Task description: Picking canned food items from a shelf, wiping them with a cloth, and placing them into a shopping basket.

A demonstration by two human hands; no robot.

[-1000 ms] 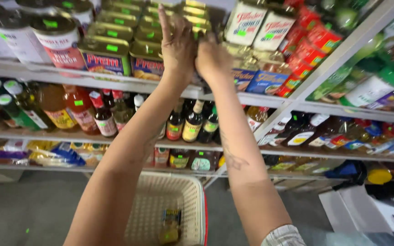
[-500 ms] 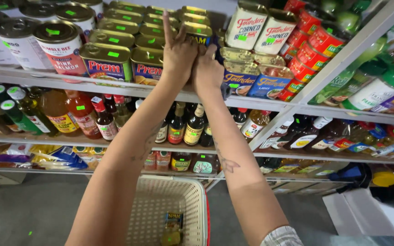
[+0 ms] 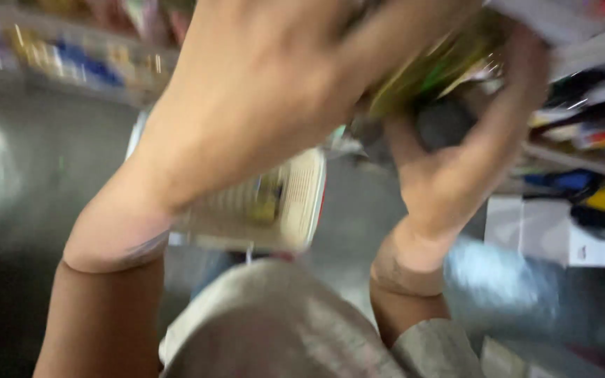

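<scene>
Close under the camera, both hands are gripping one blurred item between them. Left hand (image 3: pixel 267 77) is filling the upper middle of the view, its fingers curling over the top of a yellow-green package (image 3: pixel 435 66); how tightly they are clenching cannot be told through the blur. Right hand (image 3: pixel 456 161) is cupping the same package from below and the far side, fingers reaching up around it. That package is sitting high in the view, between the two hands, its surface looking glossy with green and yellow streaks; its exact shape is too smeared to tell. Both forearms are rising steeply from the bottom edge, wrists bending inward toward each other. Below them, a pale plastic basket (image 3: pixel 295 203) with ribbed, slotted walls is showing above the grey floor (image 3: pixel 22 210). Shelves (image 3: pixel 582 133) of mixed goods are running along the right.
</scene>
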